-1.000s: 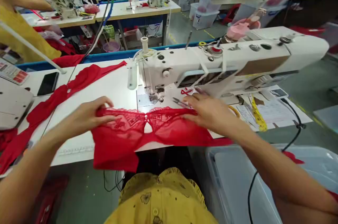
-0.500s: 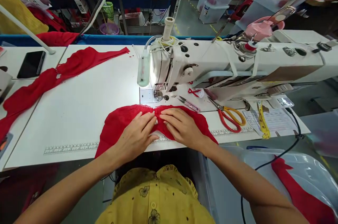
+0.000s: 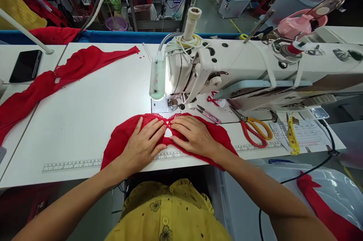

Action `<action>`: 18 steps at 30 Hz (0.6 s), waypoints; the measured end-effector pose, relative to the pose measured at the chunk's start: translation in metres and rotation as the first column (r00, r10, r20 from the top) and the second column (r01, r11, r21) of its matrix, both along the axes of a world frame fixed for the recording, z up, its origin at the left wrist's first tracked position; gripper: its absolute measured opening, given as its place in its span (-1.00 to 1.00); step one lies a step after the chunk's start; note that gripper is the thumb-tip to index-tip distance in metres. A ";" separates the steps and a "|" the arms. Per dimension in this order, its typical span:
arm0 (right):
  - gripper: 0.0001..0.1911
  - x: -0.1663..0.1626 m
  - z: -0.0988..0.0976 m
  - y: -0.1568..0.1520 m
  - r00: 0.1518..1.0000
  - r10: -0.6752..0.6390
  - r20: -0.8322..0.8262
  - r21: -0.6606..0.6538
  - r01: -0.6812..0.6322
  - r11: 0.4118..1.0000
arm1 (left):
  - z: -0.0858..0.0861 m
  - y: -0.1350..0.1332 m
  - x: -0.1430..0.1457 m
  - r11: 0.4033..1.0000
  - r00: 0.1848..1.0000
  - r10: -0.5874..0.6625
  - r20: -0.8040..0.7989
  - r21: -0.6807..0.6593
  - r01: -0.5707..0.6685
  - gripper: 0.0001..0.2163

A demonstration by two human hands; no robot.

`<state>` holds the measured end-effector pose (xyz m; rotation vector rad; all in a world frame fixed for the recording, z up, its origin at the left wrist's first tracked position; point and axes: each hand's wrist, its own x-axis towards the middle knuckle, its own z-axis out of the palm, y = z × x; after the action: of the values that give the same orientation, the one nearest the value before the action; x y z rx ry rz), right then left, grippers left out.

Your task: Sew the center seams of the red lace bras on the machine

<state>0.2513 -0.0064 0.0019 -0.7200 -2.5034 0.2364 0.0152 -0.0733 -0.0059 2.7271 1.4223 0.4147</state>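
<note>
The left hand (image 3: 145, 141) lies palm down with fingers extended and slightly spread, pressing on a red lace garment (image 3: 120, 139) without visibly grasping it; the right hand (image 3: 193, 135) rests likewise on the other half, fingers nearly straight and closer together. The fingertips of both hands flank the garment's centre join, below which a small gap shows the white table (image 3: 93, 120). The garment lies at the table's near edge, partly covering a printed ruler scale (image 3: 73, 165) and just in front of the sewing machine (image 3: 232, 59). To the right of the needle area lie slim thread snips (image 3: 209, 114), then scissors (image 3: 256, 132) with one red and one orange handle, and a yellow tape measure (image 3: 292, 135) across a written sheet (image 3: 310, 134). At left, a second red piece (image 3: 81, 63) extends diagonally near a black phone (image 3: 25, 66). At lower right, a translucent bin (image 3: 337, 180) contains red cloth (image 3: 321, 205).
</note>
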 end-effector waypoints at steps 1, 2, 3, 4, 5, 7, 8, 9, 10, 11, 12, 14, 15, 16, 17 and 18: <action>-0.75 0.000 0.000 0.000 1.000 0.001 -0.003 -0.012 -0.001 1.000 | 0.000 0.000 0.000 1.000 1.000 0.001 0.001 -0.005 -0.001 -0.52; -0.76 0.000 -0.001 0.001 1.000 0.001 -0.007 -0.023 -0.002 1.000 | 0.000 0.001 0.000 1.000 1.000 0.002 0.002 -0.010 -0.002 -0.52; -0.76 0.000 -0.001 0.001 1.000 0.001 -0.010 -0.032 -0.002 0.999 | 0.000 0.001 0.000 1.000 1.000 0.004 0.004 -0.014 -0.004 -0.51; -0.76 0.001 -0.002 0.001 1.000 0.000 -0.013 -0.039 -0.001 0.999 | -0.001 0.001 0.000 1.000 1.000 0.003 0.004 -0.016 -0.003 -0.51; -0.76 0.001 -0.002 0.001 1.000 -0.002 -0.015 -0.043 0.001 0.999 | -0.001 0.001 0.000 1.000 1.000 0.002 0.004 -0.014 -0.002 -0.52; -0.75 0.001 -0.002 0.001 1.000 -0.003 -0.018 -0.046 0.002 0.999 | -0.002 0.001 0.000 1.000 1.000 -0.005 0.009 -0.006 0.005 -0.53; -0.74 0.001 -0.002 0.001 1.000 -0.003 -0.015 -0.051 0.002 0.999 | -0.002 0.001 0.000 1.000 1.000 -0.005 0.014 -0.006 0.005 -0.53; -0.72 0.000 -0.001 0.001 1.000 -0.003 -0.005 -0.059 0.003 0.998 | -0.002 0.001 0.000 1.000 1.000 -0.002 0.018 -0.010 0.002 -0.53; -0.69 0.000 -0.001 0.001 1.000 -0.004 0.013 -0.070 0.005 0.998 | -0.002 0.001 0.000 1.000 1.000 0.002 0.021 -0.017 -0.002 -0.52; -0.66 0.000 0.000 0.001 0.999 -0.007 0.036 -0.083 0.010 0.997 | -0.002 0.001 0.000 1.000 1.000 0.006 0.023 -0.024 -0.005 -0.52; -0.64 -0.001 0.001 0.001 0.998 -0.009 0.056 -0.094 0.014 0.995 | -0.002 0.001 0.000 1.000 1.000 0.008 0.025 -0.028 -0.007 -0.52; -0.64 -0.002 0.002 0.001 0.997 -0.011 0.074 -0.110 0.019 0.994 | -0.001 0.001 0.000 1.000 1.000 0.006 0.027 -0.028 -0.005 -0.52; -0.64 -0.002 0.002 0.001 0.997 -0.010 0.072 -0.115 0.019 0.993 | -0.001 0.001 0.000 1.000 1.000 0.002 0.030 -0.030 -0.001 -0.53; -0.64 -0.002 0.002 0.001 0.998 -0.011 0.068 -0.119 0.019 0.993 | -0.001 0.001 -0.001 0.999 0.999 -0.003 0.034 -0.032 0.005 -0.54; -0.64 -0.002 0.002 0.001 0.998 -0.010 0.066 -0.122 0.018 0.992 | 0.000 0.001 -0.001 0.999 0.999 -0.010 0.040 -0.035 0.012 -0.55; -0.64 -0.002 0.002 0.001 0.998 -0.005 0.069 -0.125 0.013 0.992 | 0.000 0.001 -0.002 0.999 0.999 -0.017 0.046 -0.037 0.019 -0.56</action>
<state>0.2496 -0.0052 0.0039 -0.8017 -2.5672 0.3745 0.0136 -0.0719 -0.0059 2.6812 1.3792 0.4411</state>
